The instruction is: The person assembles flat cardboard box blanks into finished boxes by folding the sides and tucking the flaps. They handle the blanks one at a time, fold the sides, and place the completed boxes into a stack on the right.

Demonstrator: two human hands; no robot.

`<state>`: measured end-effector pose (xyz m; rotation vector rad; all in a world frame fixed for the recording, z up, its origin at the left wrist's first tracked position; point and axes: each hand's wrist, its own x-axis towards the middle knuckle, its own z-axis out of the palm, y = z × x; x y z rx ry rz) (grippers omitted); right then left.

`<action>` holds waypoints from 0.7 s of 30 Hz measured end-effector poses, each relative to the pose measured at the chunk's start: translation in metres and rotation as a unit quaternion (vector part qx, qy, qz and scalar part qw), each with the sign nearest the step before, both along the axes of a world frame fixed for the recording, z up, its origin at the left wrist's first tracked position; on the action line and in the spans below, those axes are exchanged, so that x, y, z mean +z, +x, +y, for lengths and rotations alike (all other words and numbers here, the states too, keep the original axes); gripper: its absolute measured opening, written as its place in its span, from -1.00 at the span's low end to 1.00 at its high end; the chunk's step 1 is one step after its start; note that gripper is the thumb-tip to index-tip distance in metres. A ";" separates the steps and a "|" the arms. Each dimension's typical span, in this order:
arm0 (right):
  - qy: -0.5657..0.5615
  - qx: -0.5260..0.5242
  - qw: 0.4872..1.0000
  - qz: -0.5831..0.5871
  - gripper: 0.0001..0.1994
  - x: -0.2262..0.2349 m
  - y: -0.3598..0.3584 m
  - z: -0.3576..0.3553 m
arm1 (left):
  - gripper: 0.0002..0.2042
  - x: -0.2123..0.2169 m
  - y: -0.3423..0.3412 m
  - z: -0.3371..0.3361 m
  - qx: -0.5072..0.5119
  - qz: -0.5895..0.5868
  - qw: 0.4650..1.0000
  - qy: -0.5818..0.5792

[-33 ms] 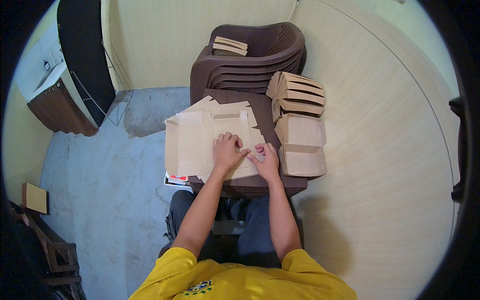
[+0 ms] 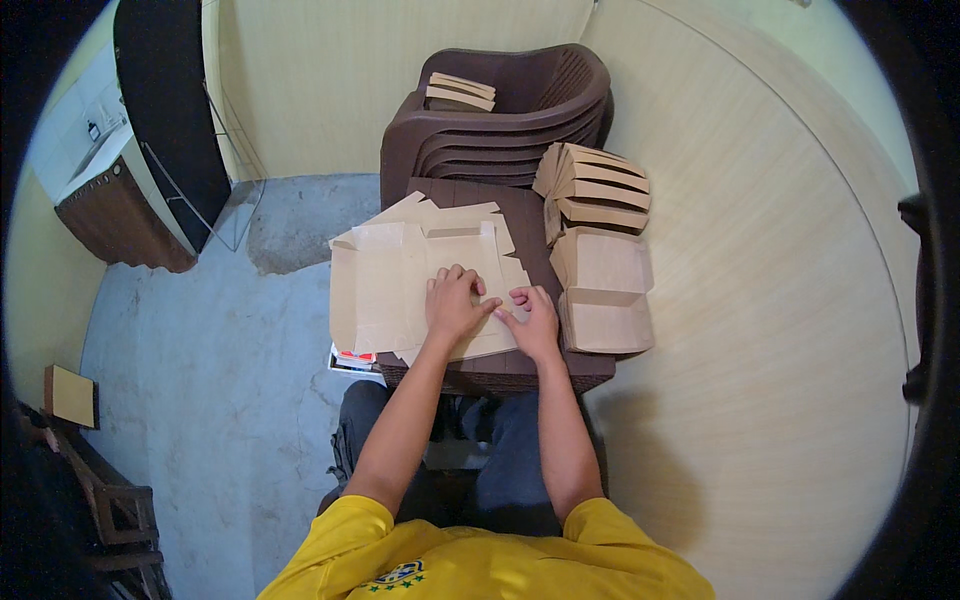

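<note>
Flat brown cardboard box blanks [image 2: 390, 285] lie in an overlapping pile on a dark brown stool-like top in front of me. My left hand [image 2: 457, 303] rests on the top blank, fingers curled and thumb pointing right along a crease. Close beside it, my right hand [image 2: 535, 322] has its fingers bent and its thumb at the same crease near the right edge. The thumbs almost meet there, and both hands appear to pinch the cardboard; the fingertips partly hide the fold. Some small flaps stand up at the far side of the blank.
Folded cardboard boxes [image 2: 605, 190] stand in a row to the right, beside an open box [image 2: 605, 290] against the pale wall. Behind are stacked brown plastic chairs [image 2: 500, 130] with more folded cardboard [image 2: 460, 92] on the seat. A wooden chair [image 2: 120, 515] is at the lower left.
</note>
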<state>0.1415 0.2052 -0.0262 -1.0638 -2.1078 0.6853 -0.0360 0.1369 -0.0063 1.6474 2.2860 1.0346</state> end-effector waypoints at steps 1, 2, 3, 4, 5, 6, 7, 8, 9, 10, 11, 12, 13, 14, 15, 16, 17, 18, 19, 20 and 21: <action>-0.028 -0.007 1.000 -0.009 -0.60 0.001 -0.001 0.003 | -0.61 0.000 -0.001 0.001 -0.004 -0.003 1.000 -0.021; -0.046 -0.002 0.999 0.017 -0.62 0.002 -0.001 0.005 | -0.61 0.000 -0.002 0.001 -0.006 0.007 1.000 0.003; -0.066 -0.001 0.997 0.041 -0.64 0.003 -0.003 0.011 | -0.62 0.001 -0.005 0.005 -0.010 0.012 1.000 0.009; -0.101 -0.008 0.993 0.053 -0.65 0.002 -0.003 0.013 | -0.62 -0.001 -0.005 0.005 -0.011 0.012 1.000 0.010; -0.082 0.002 0.995 0.056 -0.68 0.002 -0.003 0.016 | -0.62 -0.001 -0.005 0.006 -0.010 0.018 1.000 0.020; -0.074 0.002 0.996 0.049 -0.70 0.000 -0.002 0.018 | -0.62 -0.003 -0.005 0.006 -0.008 0.023 0.999 0.028; -0.081 -0.008 0.996 0.035 -0.72 -0.001 -0.001 0.017 | -0.63 -0.006 -0.003 0.004 -0.009 0.020 0.999 0.031; -0.078 -0.003 0.996 0.051 -0.72 -0.003 -0.001 0.017 | -0.63 -0.008 -0.003 0.003 -0.010 0.022 0.999 0.026; -0.080 -0.009 0.995 0.064 -0.73 -0.004 -0.002 0.017 | -0.63 -0.009 -0.004 0.005 -0.014 0.020 0.999 0.023; -0.088 -0.013 0.993 0.076 -0.74 -0.005 -0.002 0.016 | -0.63 -0.011 -0.004 0.006 -0.013 0.021 0.999 0.038; -0.067 -0.014 0.995 0.073 -0.75 -0.005 -0.003 0.014 | -0.63 -0.012 -0.005 0.007 -0.022 0.022 0.999 0.022; -0.052 -0.013 0.996 0.070 -0.77 -0.005 -0.004 0.013 | -0.63 -0.012 -0.007 0.010 -0.025 0.025 0.999 0.024; -0.046 -0.021 0.997 0.064 -0.78 -0.004 -0.004 0.011 | -0.62 -0.012 -0.008 0.010 -0.032 0.020 0.999 0.014; -0.034 -0.013 0.997 0.071 -0.77 -0.003 -0.004 0.010 | -0.59 -0.011 -0.012 0.011 -0.046 0.011 0.999 0.009; -0.029 -0.013 0.997 0.076 -0.76 -0.003 -0.004 0.008 | -0.56 -0.008 -0.018 0.010 -0.063 -0.005 0.998 -0.006; -0.040 -0.012 0.996 0.077 -0.74 -0.002 -0.003 0.006 | -0.52 -0.006 -0.024 0.006 -0.075 -0.034 0.996 -0.042; -0.017 0.009 0.997 0.080 -0.68 -0.002 -0.002 0.005 | -0.46 -0.005 -0.028 -0.003 -0.103 -0.031 0.994 -0.031; -0.010 0.024 0.997 0.079 -0.61 -0.001 0.002 0.004 | -0.40 -0.005 -0.031 -0.016 -0.133 -0.040 0.989 -0.041; 0.001 0.040 0.996 0.084 -0.55 -0.001 0.006 0.004 | -0.33 -0.004 -0.032 -0.028 -0.162 -0.046 0.985 -0.042; 0.009 0.063 0.994 0.087 -0.46 -0.002 0.008 0.005 | -0.28 -0.004 -0.031 -0.037 -0.175 -0.021 0.983 -0.045; 0.015 0.069 0.994 0.078 -0.51 -0.003 0.011 0.006 | -0.22 -0.003 -0.028 -0.046 -0.184 0.009 0.982 -0.038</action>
